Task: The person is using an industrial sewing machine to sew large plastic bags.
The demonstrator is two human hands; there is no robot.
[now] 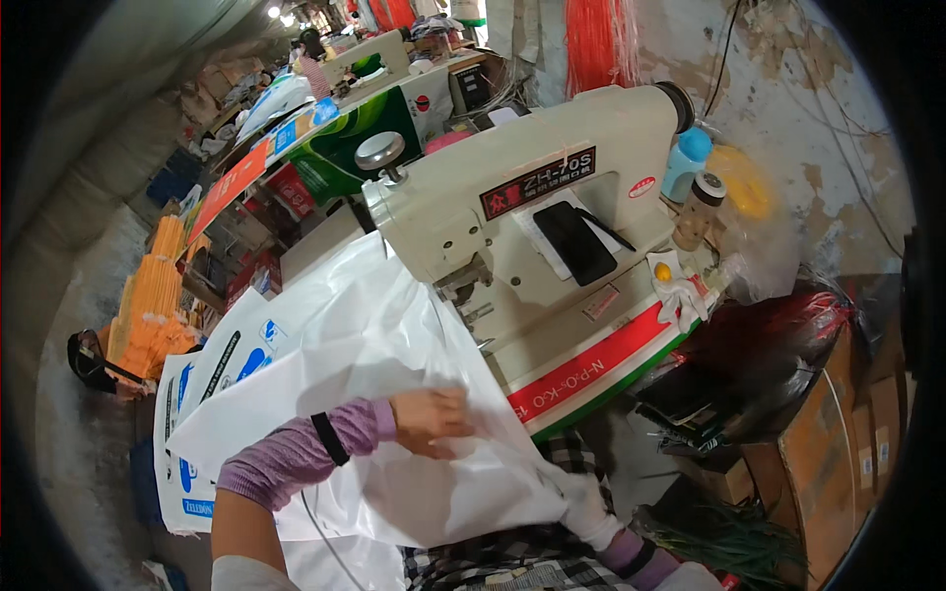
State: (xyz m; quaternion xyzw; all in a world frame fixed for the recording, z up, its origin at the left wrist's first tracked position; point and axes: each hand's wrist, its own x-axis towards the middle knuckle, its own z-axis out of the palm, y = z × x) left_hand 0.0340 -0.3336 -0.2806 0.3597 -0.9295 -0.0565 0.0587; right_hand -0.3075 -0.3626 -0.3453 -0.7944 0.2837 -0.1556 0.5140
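A large white sack (325, 374) with blue and black print spreads across my lap. Its upper edge lies against the head of a cream sewing machine (434, 212), near the needle area. My left hand (432, 422), bare, with a purple sleeve cover and black band above it, lies on the sack with its fingers stretched out to the right. At the sack's lower right edge, my right hand (588, 512) wears a white glove. Folds in the sack run toward it, and its fingers close on the edge, though white on white blurs their outline.
On the machine bed lie a black phone (567, 241) and a pen (606, 229). A blue bottle (687, 163), a jar (699, 210) and a white glove (678, 295) stand or lie to its right. Orange bundles (148, 295) are stacked left; cardboard boxes (828, 463) stand right.
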